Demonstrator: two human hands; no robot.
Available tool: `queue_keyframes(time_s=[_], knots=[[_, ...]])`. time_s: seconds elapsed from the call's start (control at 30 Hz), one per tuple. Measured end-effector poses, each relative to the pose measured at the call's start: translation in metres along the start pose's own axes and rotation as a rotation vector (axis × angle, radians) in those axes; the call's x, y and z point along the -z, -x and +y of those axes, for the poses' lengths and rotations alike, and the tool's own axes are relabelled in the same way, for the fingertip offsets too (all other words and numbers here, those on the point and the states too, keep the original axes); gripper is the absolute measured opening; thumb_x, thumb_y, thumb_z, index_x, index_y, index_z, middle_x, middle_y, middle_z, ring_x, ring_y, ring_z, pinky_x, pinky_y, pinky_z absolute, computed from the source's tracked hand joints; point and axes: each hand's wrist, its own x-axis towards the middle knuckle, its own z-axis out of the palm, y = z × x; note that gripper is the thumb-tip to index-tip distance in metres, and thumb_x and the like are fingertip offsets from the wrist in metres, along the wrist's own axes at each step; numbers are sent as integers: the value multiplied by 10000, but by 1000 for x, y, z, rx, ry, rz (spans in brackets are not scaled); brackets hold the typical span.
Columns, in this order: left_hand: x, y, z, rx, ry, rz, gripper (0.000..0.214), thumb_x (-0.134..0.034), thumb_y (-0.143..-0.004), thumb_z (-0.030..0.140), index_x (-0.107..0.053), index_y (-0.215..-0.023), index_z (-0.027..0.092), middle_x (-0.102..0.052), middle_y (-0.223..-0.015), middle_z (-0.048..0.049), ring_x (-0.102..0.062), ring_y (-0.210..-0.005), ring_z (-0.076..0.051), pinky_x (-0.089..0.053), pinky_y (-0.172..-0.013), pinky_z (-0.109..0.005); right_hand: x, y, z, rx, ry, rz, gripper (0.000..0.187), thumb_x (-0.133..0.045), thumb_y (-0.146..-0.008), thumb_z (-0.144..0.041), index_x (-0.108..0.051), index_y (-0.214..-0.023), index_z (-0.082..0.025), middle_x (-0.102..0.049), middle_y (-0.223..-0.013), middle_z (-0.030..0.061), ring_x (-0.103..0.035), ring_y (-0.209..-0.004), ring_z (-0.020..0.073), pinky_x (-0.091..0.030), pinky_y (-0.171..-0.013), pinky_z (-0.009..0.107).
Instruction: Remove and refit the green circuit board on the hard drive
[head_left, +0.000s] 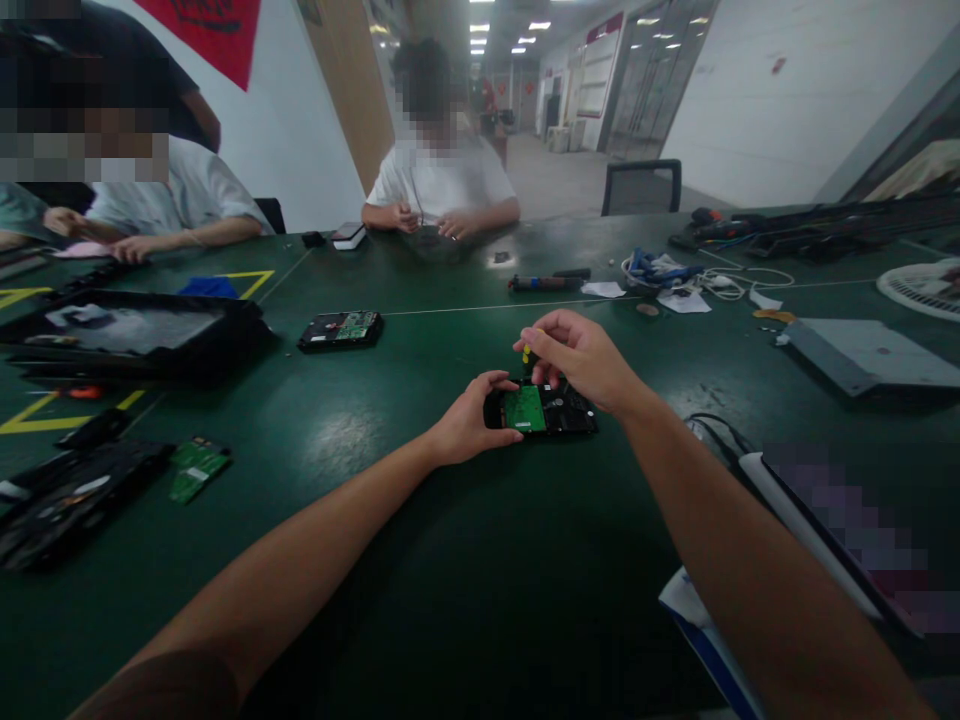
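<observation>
A hard drive (559,412) lies on the green table, its green circuit board facing up at the left part. My left hand (474,420) is closed around the drive's left end, thumb along the near edge and fingers on the far edge. In my right hand (577,358) is a screwdriver (528,356) with a yellow and black handle, held upright in a pinch above the drive's far edge. Its tip is hidden, so I cannot tell whether it sits in a screw. A second hard drive (341,330) rests farther back to the left.
Left stand a black tray (135,335), a loose green circuit board (199,468) and a black device part (82,500). Right are a grey metal case (874,355), a tablet-like screen (840,540) and cables (720,280). Across the table sit other people (442,180).
</observation>
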Motion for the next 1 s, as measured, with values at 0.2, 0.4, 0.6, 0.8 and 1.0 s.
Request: queue_keyframes(time_s=[0.2,0.4,0.6,0.8,1.0], knots=[[0,0,1,3,-11,-3,920,-890,-758,320,-370,-1509,199,-623,-1415,-154,-557,-1379,-318,-371,-1210,-559,-1,-2,-1,-12,-66,8,303,-594,-1002,-521,-651,-1068,-230,-713,-1013,45,-638,-620,106,-488,-530,264],[1,1,-1,-11,-9,-4,917,-891,-765,329,-370,-1510,211,-623,-1415,-142,-556,-1379,-308,-378,-1211,-536,1,1,-1,56,74,3,339,-704,-929,-556,-665,-1006,-228,-657,-833,0,-595,-616,109,-448,-495,246],[1,0,0,-4,-18,-5,924,-889,-761,331,-366,-1513,208,-622,-1419,-149,-556,-1382,-316,-382,-1207,-547,-1,-1,1,4,-43,6,336,-679,-947,-542,-619,-1027,-221,-728,-1057,67,-656,-656,121,-514,-540,269],[1,0,1,2,-4,-2,914,-888,-760,323,-373,-1508,213,-627,-1410,-147,-556,-1382,-322,-367,-1212,-568,0,-1,-2,25,43,0,332,-615,-986,-556,-693,-1093,-252,-657,-890,9,-610,-626,104,-477,-523,252],[0,0,1,3,-13,1,921,-892,-759,326,-376,-1512,197,-628,-1405,-147,-567,-1360,-309,-398,-1196,-541,1,1,0,18,30,-1,372,-719,-916,-570,-602,-981,-222,-707,-942,29,-624,-599,104,-462,-471,249]])
